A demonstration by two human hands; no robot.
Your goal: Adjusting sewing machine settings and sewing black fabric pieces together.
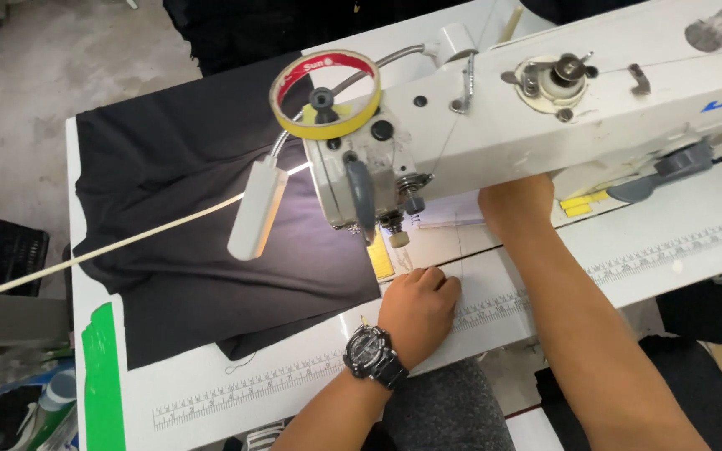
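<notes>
Two bare hands work at a white bench (pixel 628 250) that carries an industrial sewing machine (pixel 545 108). Nearest the front edge, the left hand (pixel 418 305), with a black wristwatch (pixel 373 355) on its wrist, rests knuckles-up on the bench beside the printed ruler strip (pixel 244 392). Its fingers are curled into a narrow, closed grip, and a thin thread (pixel 460 250) runs up from them toward the needle area (pixel 396 238); whether the fingertips pinch that thread cannot be told. The right hand (pixel 516 205) reaches farther in, under the machine arm, and its fingers are hidden, so its grip cannot be told. Black fabric (pixel 185 209) lies spread over the left part of the bench, its edge just beside the left hand. A white lamp (pixel 256 209) on a flexible neck hangs above the fabric. A roll of tape (pixel 325 93) sits on top of the machine head. A green strip (pixel 102 376) marks the left front corner.
</notes>
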